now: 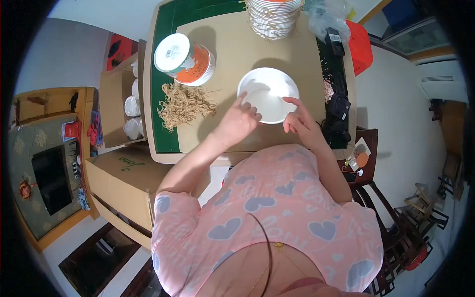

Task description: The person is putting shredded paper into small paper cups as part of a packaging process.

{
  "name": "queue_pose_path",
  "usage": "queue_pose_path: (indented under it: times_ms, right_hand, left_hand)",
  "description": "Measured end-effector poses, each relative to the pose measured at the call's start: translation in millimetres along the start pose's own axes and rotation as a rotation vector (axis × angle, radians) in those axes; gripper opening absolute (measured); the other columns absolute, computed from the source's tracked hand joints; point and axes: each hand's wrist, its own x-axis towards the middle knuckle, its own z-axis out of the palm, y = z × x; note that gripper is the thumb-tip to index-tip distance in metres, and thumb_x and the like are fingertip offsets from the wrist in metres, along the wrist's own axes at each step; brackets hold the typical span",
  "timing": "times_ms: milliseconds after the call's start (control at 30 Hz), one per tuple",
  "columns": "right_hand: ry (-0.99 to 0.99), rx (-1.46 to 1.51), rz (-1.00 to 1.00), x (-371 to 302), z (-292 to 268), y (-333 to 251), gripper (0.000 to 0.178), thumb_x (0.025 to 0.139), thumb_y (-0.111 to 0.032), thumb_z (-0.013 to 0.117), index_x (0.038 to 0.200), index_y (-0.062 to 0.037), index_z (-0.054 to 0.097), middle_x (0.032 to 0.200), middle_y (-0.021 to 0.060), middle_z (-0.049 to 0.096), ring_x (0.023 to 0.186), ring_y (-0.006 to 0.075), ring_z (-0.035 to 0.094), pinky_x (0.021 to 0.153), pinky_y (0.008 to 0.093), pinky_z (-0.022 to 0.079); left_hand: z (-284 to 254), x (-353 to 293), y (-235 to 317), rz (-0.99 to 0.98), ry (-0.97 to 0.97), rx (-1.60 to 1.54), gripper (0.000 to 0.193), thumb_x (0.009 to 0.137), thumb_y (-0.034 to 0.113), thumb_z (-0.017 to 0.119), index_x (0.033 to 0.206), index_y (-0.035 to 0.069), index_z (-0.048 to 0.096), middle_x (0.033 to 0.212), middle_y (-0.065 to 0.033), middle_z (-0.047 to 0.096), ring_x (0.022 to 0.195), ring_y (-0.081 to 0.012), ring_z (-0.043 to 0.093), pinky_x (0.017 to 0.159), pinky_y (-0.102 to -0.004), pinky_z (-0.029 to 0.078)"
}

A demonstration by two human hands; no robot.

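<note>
Before me a round white paper bowl [267, 105] stands with its mouth up, its inside visible and bare. At its left rim is my left hand [239, 122], the index finger laid on the edge and the other fingers curled. My right hand [303, 123] grips the bowl's right side, its index finger reaching over the rim and the rest bent outside. Left of the bowl, a tangle of tan shredded paper strips [183, 108] lies by an upside-down stack of orange and green printed paper bowls [195, 67]. The undersides of both hands are hidden.
A tan cardboard sheet [227, 49] covers much of the green table [168, 142]. Another tall bowl stack [274, 22] stands at the far edge, strands around it. Black devices [338, 106] line the right edge beside a red bag [360, 48]. Cardboard boxes [123, 171] stand left.
</note>
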Motion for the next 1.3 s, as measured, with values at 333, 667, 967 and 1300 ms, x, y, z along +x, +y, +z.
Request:
queue_pose_path:
  times_ms: [333, 667, 967, 1300]
  right_hand:
    - [0.201, -0.031, -0.085, 15.3, 6.3, 23.8, 0.053, 0.092, -0.004, 0.038, 0.142, -0.0082, 0.022, 0.069, 0.002, 0.05, 0.063, 0.0084, 0.044, 0.062, 0.0209, 0.037]
    - [0.04, -0.458, -0.124, -2.4, 26.2, 1.7, 0.063, 0.088, -0.002, 0.046, 0.145, -0.014, 0.021, 0.077, 0.0097, 0.06, 0.069, 0.0203, 0.057, 0.066, 0.0329, 0.046]
    - [0.203, -0.388, -0.083, -4.3, 31.1, 25.2, 0.014, 0.09, -0.011, 0.053, 0.102, -0.0032, 0.05, 0.077, 0.0106, 0.061, 0.065, 0.0201, 0.059, 0.061, 0.0322, 0.046]
    - [0.25, -0.491, -0.143, -1.4, 29.7, 29.1, 0.007, 0.086, -0.008, 0.059, 0.088, -0.0026, 0.054, 0.077, 0.0102, 0.059, 0.062, 0.0175, 0.055, 0.057, 0.0293, 0.044]
  left_hand:
    - [48.0, 50.3, 17.7, -0.348, 0.368, -0.387, 0.014, 0.077, 0.015, 0.065, 0.081, 0.004, 0.058, 0.082, -0.0112, 0.061, 0.072, -0.0301, 0.058, 0.067, -0.0367, 0.046]
    - [12.8, 14.7, 51.8, -0.624, 0.033, -1.845, 0.028, 0.096, 0.025, 0.043, 0.079, 0.005, 0.052, 0.069, 0.0021, 0.049, 0.06, -0.0071, 0.04, 0.052, -0.0241, 0.034]
    - [28.8, -5.6, 53.1, -0.703, 0.013, -1.845, 0.016, 0.096, 0.021, 0.046, 0.086, 0.009, 0.049, 0.073, 0.0031, 0.047, 0.062, -0.0044, 0.039, 0.053, -0.0193, 0.032]
    - [30.1, -4.2, 50.1, -0.784, -0.004, -1.812, 0.022, 0.095, 0.025, 0.049, 0.079, 0.01, 0.051, 0.062, 0.0032, 0.046, 0.052, -0.0051, 0.039, 0.046, -0.0196, 0.03]
